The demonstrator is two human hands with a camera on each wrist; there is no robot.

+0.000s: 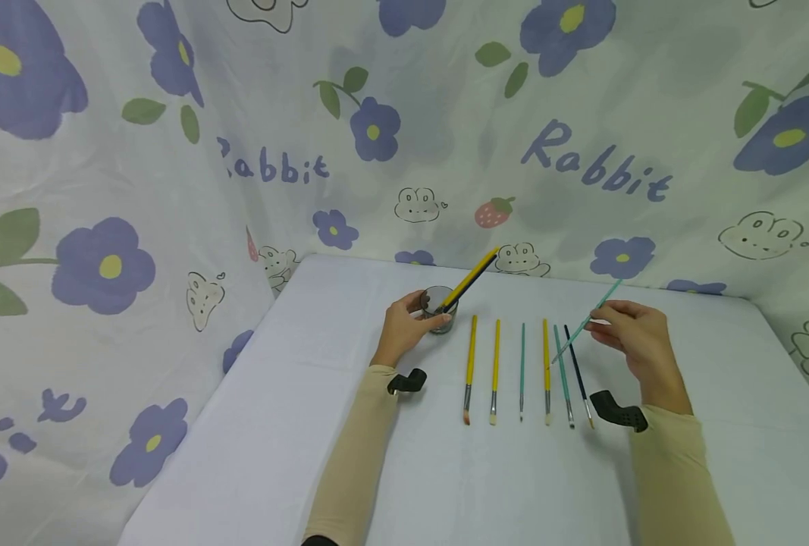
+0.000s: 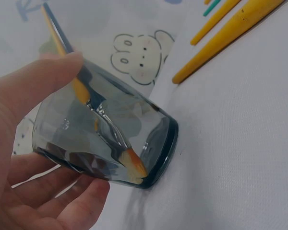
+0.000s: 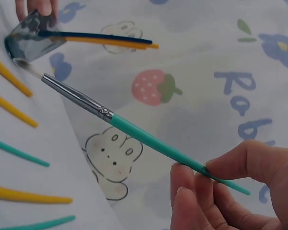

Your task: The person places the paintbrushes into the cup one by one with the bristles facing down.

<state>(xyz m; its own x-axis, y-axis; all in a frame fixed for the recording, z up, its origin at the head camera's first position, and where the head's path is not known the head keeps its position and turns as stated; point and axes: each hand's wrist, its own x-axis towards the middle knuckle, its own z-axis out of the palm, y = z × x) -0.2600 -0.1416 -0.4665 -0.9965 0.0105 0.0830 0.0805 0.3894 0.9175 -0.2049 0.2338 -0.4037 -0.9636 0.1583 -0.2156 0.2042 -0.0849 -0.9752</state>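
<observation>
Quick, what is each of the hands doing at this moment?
Left hand: grips the glass cup, fingers curled round it.
Right hand: pinches the teal paintbrush near its handle end.

1. "Rabbit" in purple handwritten letters stands on the flowered cloth backdrop (image 1: 404, 152), left of the far corner above the counter's far left edge, its first letter partly lost in a fold.
2. "Rabbit" again, in the same purple script, stands on the backdrop behind the counter's far right edge.
3. In the right wrist view, only "Ro" of that word shows on the cloth.
</observation>
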